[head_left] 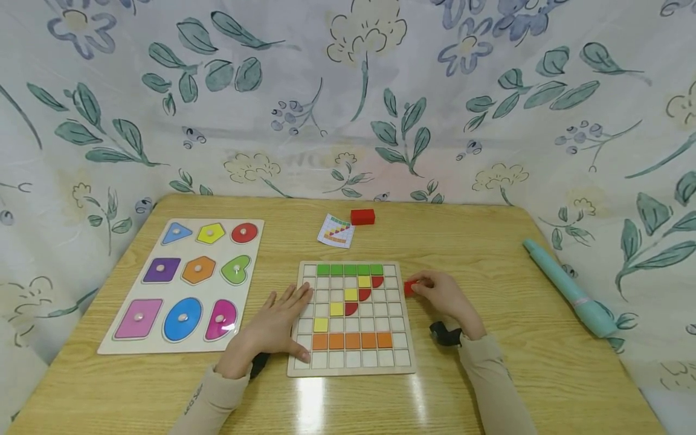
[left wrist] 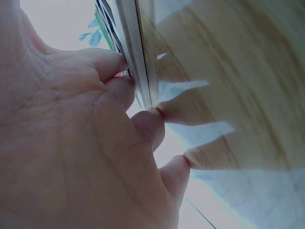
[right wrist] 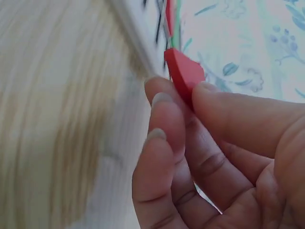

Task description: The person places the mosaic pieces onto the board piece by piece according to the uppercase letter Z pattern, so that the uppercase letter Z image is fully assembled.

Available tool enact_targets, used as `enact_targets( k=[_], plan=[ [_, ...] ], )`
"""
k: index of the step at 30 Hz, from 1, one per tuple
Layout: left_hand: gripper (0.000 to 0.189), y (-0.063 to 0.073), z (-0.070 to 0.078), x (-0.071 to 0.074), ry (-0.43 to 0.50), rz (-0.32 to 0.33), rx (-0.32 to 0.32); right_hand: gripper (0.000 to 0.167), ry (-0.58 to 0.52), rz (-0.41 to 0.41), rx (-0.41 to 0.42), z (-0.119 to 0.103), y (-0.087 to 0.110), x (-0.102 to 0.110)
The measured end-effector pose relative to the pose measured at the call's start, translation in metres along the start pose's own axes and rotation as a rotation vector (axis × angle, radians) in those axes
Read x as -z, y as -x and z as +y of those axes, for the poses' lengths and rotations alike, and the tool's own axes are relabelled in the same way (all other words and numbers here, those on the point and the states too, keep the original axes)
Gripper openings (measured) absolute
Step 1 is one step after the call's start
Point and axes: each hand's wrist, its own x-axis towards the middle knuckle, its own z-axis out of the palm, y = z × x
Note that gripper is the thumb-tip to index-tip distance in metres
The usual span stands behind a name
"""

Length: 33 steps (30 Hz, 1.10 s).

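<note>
A wooden grid board [head_left: 353, 360] lies on the table with a row of green tiles [head_left: 350, 270], a slanting line of yellow tiles [head_left: 336, 309], several red quarter-round tiles [head_left: 364, 295] and an orange row [head_left: 353, 341]. My left hand [head_left: 274, 326] rests along the board's left edge, fingers spread; the left wrist view shows fingertips by that edge. Just beyond the board's right edge, my right hand [head_left: 446, 296] pinches a red tile [right wrist: 186, 71] between thumb and index finger. Part of the tile is hidden by those fingers.
At the left lies a shape puzzle board [head_left: 201, 296] with knobbed pieces. Behind the grid are a pattern card [head_left: 328, 238] and a red block [head_left: 362, 217]. A teal tube-shaped object [head_left: 568, 287] lies along the table's right edge. A floral curtain hangs behind.
</note>
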Motion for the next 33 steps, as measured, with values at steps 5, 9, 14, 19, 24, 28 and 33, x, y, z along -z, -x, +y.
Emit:
enact_targets(
  k=[5, 9, 14, 19, 24, 28, 33],
  plan=[
    [0.125, -0.001, 0.0, 0.0, 0.002, -0.002, 0.001, 0.017, -0.032, -0.007, -0.004, -0.017, -0.003, -0.006],
    [0.125, 0.001, -0.001, 0.0, 0.0, -0.005, 0.005, 0.016, -0.145, -0.074, 0.013, -0.037, -0.007, -0.02],
    [0.126, 0.004, -0.003, 0.001, -0.006, -0.002, 0.005, 0.013, -0.223, -0.203, 0.048, -0.065, -0.011, -0.045],
    [0.126, 0.004, -0.002, 0.002, -0.007, 0.003, 0.011, 0.009, -0.199, -0.273, 0.083, -0.092, -0.01, -0.067],
    [0.125, 0.004, 0.001, 0.002, 0.008, 0.004, 0.01, 0.006, -0.137, -0.333, 0.072, -0.101, -0.007, -0.08],
    [0.124, 0.003, 0.002, 0.003, 0.009, 0.004, 0.004, 0.007, -0.137, -0.343, 0.074, -0.104, -0.004, -0.087],
    [0.124, 0.003, 0.001, 0.002, 0.007, 0.003, -0.001, 0.008, -0.081, -0.293, 0.105, -0.107, 0.0, -0.093]
  ],
)
